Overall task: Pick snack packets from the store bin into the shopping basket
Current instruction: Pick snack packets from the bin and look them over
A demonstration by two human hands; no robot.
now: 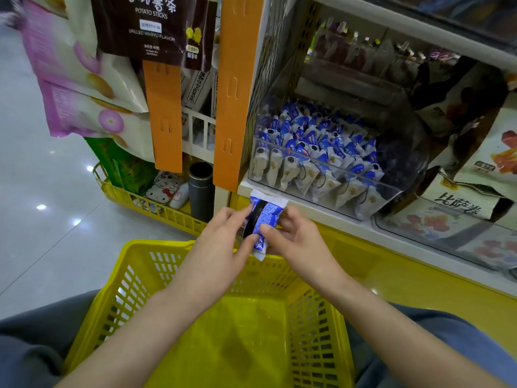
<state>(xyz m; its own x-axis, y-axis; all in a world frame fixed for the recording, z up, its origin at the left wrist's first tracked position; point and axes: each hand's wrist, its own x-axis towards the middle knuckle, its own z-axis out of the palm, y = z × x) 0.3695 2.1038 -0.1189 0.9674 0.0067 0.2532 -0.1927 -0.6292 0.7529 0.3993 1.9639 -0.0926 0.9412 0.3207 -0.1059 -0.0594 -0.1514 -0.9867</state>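
We've got one blue-white snack packet [261, 224] pinched btwn both hands, left hand [223, 236] & right hand [293, 238], fingers curled on its sides. It's held just above the far rim of our yellow basket [134, 275], below the clear bin [321, 189] w/ more packets.

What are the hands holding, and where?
One blue-and-white snack packet: the left hand pinches its left edge, the right hand its lower right side.

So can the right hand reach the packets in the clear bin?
Probably yes, once it lets go. The right hand and left hand both pinch one snack packet at the far rim of the yellow basket. The clear bin sits above, its top looks open, and nothing stands between.
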